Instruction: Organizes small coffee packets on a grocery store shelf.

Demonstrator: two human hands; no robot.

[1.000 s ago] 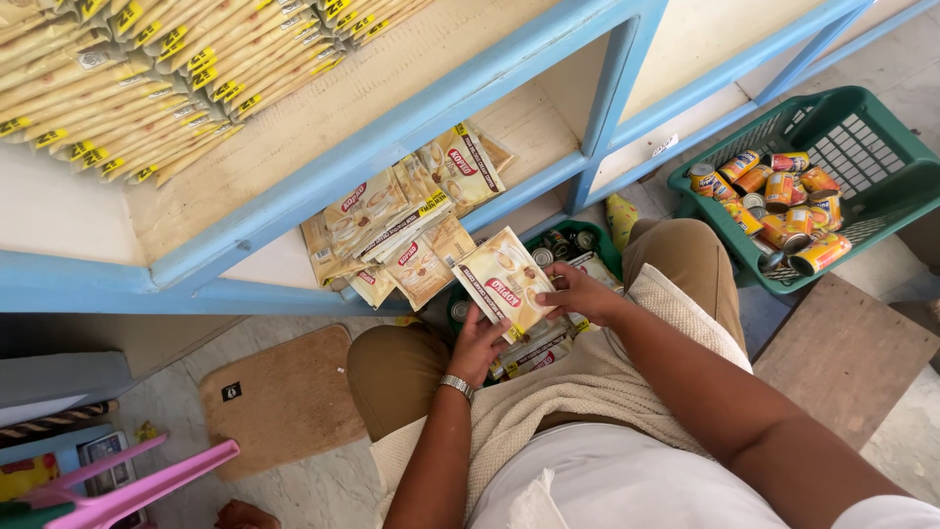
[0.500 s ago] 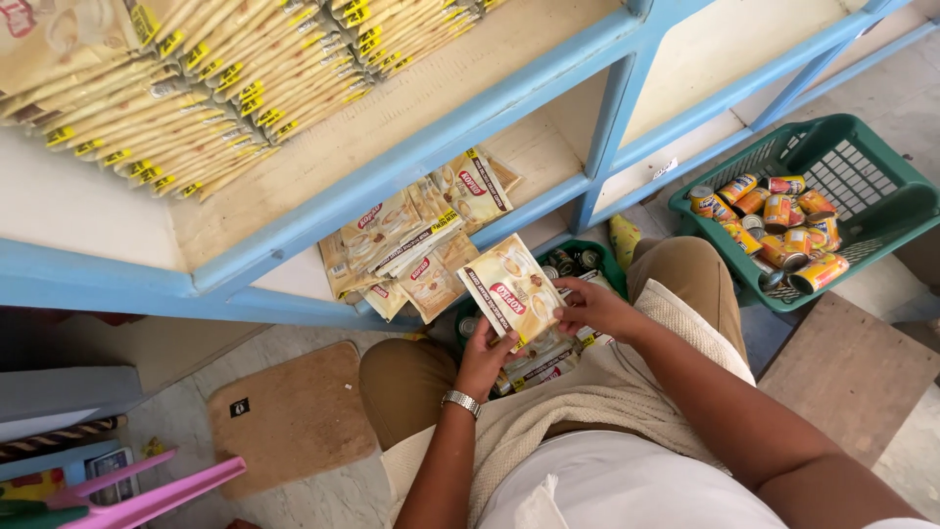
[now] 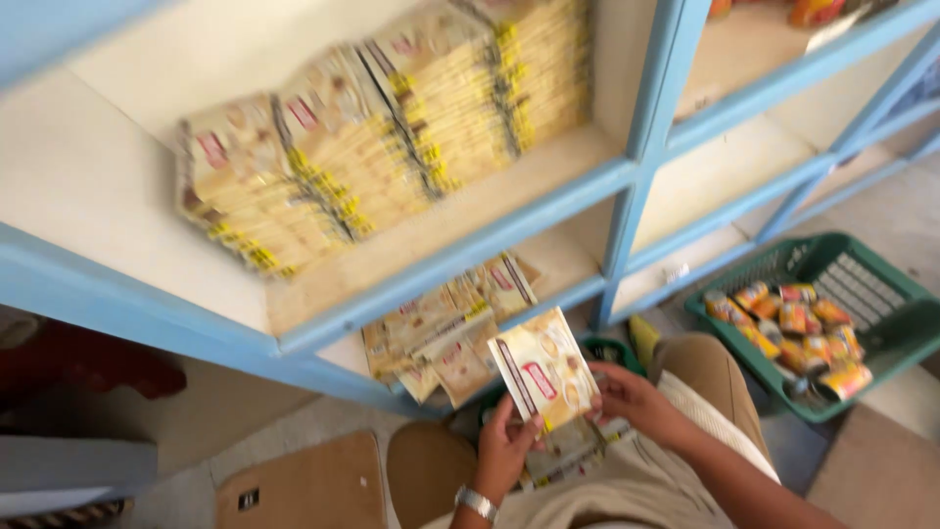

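Over the person's lap, both hands, the left hand [image 3: 504, 446] and the right hand [image 3: 627, 397], stay clamped on a stack of cream sachets [image 3: 543, 367], now lifted slightly higher than a second ago. Beyond it, the upper shelf [image 3: 460, 245] with its rows of sachet packs [image 3: 392, 127] has come into fuller view.

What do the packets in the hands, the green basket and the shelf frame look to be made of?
Packets: probably thin printed plastic or foil film, flexible and slightly glossy. Green basket: moulded plastic, judging by its lattice walls and uniform colour. Shelf frame: light-blue painted wood or metal, unclear; its boards look pale and matte.
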